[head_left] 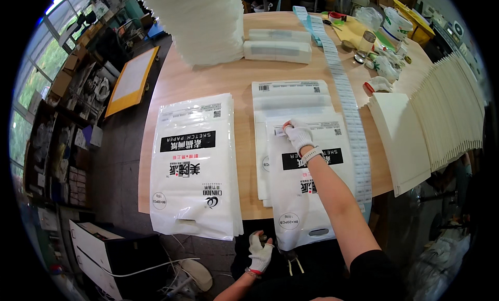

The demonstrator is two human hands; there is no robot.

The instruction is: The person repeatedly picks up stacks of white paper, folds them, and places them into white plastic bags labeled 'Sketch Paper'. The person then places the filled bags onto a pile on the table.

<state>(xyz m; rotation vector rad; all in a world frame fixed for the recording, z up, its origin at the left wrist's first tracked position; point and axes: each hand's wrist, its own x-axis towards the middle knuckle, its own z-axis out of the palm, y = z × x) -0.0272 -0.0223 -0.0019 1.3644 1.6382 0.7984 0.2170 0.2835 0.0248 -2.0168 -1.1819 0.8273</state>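
Observation:
My right hand (pixel 299 136), in a white fingerless glove, reaches over the front white plastic paper bag (pixel 312 212). Its bent fingertips press together at a small white label (pixel 280 131) near the bag's upper left corner. This bag overlaps other flat white bags (pixel 262 145) and hangs past the table's near edge. Below that edge, beside the bag's lower left corner, my left hand (pixel 260 253) is held up in a matching glove, fingers apart and with nothing seen in it. A long strip of printed labels (pixel 340 82) runs along the bags' right side.
A stack of filled white bags (pixel 195 140) lies at the left of the wooden table (pixel 228 82). Tall white piles (pixel 197 25) and wrapped bundles (pixel 278 51) stand at the back. Fanned white sheets or bags (pixel 442 114) occupy the right edge, near a jar (pixel 366 41).

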